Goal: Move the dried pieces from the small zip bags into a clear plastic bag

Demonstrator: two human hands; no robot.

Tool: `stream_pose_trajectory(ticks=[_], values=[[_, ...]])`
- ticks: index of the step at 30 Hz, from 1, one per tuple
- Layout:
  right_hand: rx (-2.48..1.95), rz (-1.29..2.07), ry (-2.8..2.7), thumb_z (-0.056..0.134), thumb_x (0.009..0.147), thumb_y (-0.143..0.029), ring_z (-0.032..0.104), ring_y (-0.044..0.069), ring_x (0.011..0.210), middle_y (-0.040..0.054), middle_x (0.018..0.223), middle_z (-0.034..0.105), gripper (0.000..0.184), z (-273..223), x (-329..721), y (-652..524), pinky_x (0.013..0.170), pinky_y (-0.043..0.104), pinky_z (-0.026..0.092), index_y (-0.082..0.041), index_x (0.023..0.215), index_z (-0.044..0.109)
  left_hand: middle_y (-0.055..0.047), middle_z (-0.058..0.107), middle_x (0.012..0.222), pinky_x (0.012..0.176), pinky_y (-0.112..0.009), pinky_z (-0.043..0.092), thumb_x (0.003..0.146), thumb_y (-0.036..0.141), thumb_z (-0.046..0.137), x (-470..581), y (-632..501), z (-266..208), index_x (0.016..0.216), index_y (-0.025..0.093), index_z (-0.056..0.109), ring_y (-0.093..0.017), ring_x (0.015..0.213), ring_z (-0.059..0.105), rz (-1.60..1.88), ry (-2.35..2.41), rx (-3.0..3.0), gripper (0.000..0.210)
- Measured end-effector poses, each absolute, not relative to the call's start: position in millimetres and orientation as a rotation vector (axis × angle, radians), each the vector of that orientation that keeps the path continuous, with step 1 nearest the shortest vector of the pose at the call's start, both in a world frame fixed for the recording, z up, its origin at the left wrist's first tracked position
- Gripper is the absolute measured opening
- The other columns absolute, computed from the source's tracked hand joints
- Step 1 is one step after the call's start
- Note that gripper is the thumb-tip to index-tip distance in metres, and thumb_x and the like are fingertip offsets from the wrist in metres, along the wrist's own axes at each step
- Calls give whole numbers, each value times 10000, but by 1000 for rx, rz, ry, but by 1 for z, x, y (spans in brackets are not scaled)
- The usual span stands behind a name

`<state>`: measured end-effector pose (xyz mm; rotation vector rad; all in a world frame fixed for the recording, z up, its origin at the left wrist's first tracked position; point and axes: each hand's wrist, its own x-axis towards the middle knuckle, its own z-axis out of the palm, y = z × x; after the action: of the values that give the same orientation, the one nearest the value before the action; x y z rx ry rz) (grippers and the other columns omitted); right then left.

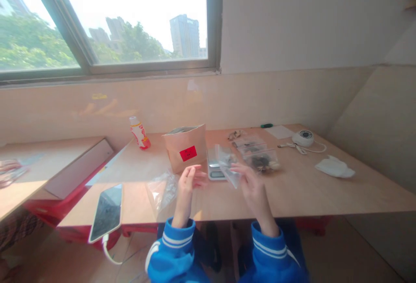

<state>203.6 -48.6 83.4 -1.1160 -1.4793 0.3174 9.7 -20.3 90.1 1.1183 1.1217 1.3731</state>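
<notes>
My right hand (252, 187) pinches the edge of a small clear plastic bag (229, 170) in front of the kitchen scale (214, 174). The bag hides part of the scale. My left hand (189, 184) is raised with its fingers apart and nothing seen in it; some fingers are blurred. Behind it stands a brown paper pouch (172, 151) with a red label, its top open. A crumpled heap of clear plastic bags (162, 190) lies left of my left hand. Filled zip bags (261, 161) with dark and pale contents lie in a row right of the scale.
A drink bottle (140, 133) stands at the back left. A phone (107, 209) with a cable overhangs the front edge. To the right are a white camera (303, 138), a white cloth-like item (334, 167), paper (279, 131) and a green-handled tool (267, 125). Another person's hand (11, 172) shows far left.
</notes>
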Motion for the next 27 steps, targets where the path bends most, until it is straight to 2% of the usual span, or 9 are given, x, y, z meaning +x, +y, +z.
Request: stream_pose_trajectory(ticks=[3, 5, 8, 12, 16, 18, 20, 23, 27], values=[[-1022, 405, -1576, 383, 895, -156, 576, 212, 1140, 66, 1122, 672, 297, 86, 189, -50, 985, 412, 438, -238, 958, 661, -21, 624, 571, 431, -229, 393, 745, 642, 478, 38, -17, 91, 750, 154, 544, -139, 420, 579, 1247, 992, 1044, 492], [-999, 450, -1601, 374, 881, -122, 554, 205, 1176, 59, 1148, 662, 315, 84, 188, -51, 997, 407, 433, -239, 952, 657, -5, 596, 529, 405, -216, 359, 733, 645, 488, 43, -15, 89, 682, 173, 491, -135, 399, 567, 1211, 952, 1036, 474], [-994, 516, -1615, 382, 850, -90, 528, 211, 1213, 51, 1164, 659, 328, 81, 190, -50, 1029, 425, 410, -237, 921, 667, -2, 605, 547, 411, -217, 361, 710, 585, 548, 36, -16, 84, 741, 170, 519, -143, 421, 578, 1176, 957, 1058, 417], [-991, 646, -1596, 395, 813, -78, 561, 227, 1175, 55, 1137, 675, 344, 76, 191, -47, 1023, 439, 421, -227, 912, 689, 8, 598, 536, 440, -221, 376, 702, 496, 597, 25, -22, 80, 822, 156, 563, -138, 448, 567, 1163, 974, 1051, 362], [-958, 781, -1720, 401, 765, -78, 452, 239, 1285, 45, 1225, 633, 426, 76, 195, -48, 1093, 470, 324, -233, 1041, 687, 17, 590, 562, 484, -227, 400, 736, 472, 609, 21, -25, 76, 779, 170, 552, -122, 487, 544, 1292, 949, 1004, 311], [-939, 806, -1774, 393, 784, -106, 432, 237, 1297, 44, 1274, 601, 446, 79, 196, -50, 1106, 465, 300, -235, 1110, 668, 23, 574, 551, 518, -236, 415, 750, 472, 608, 20, -25, 77, 740, 176, 544, -119, 498, 527, 1340, 965, 1022, 303], [-965, 795, -1751, 388, 846, -171, 511, 228, 1216, 61, 1242, 618, 396, 81, 193, -51, 1064, 428, 365, -227, 1128, 659, 24, 558, 547, 552, -242, 422, 762, 477, 601, 21, -27, 79, 702, 178, 546, -120, 518, 519, 1359, 995, 1104, 309], [-1072, 764, -1648, 465, 882, -290, 627, 204, 1002, 65, 1051, 689, 284, 83, 181, -50, 918, 346, 485, -211, 1057, 674, 18, 541, 563, 594, -239, 424, 776, 474, 593, 24, -31, 85, 643, 177, 548, -125, 569, 515, 1357, 1029, 1253, 329], [-1140, 724, -1574, 549, 843, -320, 651, 186, 799, 45, 876, 711, 203, 80, 167, -46, 759, 296, 530, -202, 912, 698, 14, 550, 582, 600, -236, 432, 791, 453, 590, 29, -35, 86, 653, 174, 569, -130, 593, 524, 1345, 1053, 1298, 312]])
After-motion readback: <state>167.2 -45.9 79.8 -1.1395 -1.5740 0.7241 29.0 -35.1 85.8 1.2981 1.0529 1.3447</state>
